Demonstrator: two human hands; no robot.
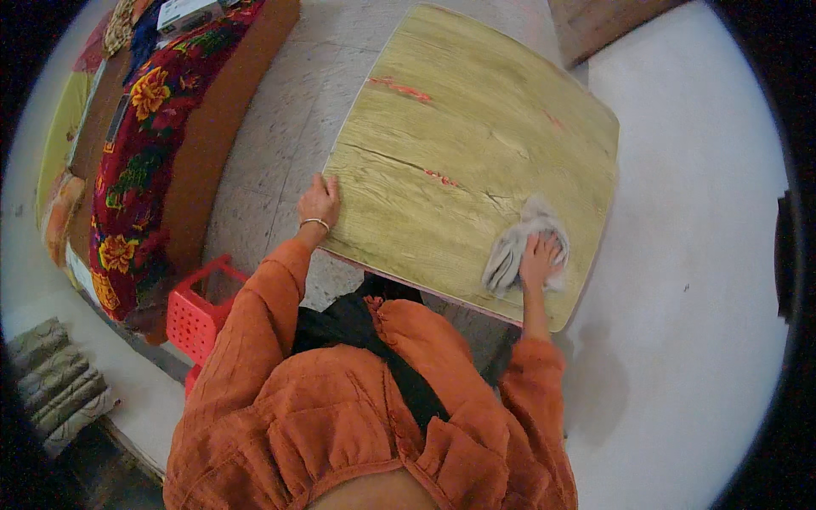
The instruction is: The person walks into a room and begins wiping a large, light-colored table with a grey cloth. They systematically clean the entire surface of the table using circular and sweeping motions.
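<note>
A low table with a yellow-green, wood-grained top (476, 127) stands in front of me. Its surface carries dark creases and a few red worn patches. My left hand (320, 202), a bracelet at its wrist, is closed on the table's left edge near the front corner; some of its fingers are hidden. Near the right front corner, my right hand (539, 257) holds a crumpled grey-white cloth (507, 255) against the tabletop. Folds of the cloth bunch around the fingers, which are slightly blurred.
A red plastic stool (194, 325) stands beside my left arm. Further left is a long seat or bed with a dark red floral cover (140, 178), a box (189, 14) on its far end. A white wall (680, 255) runs close along the right; a brown wooden panel (599, 25) stands beyond the table.
</note>
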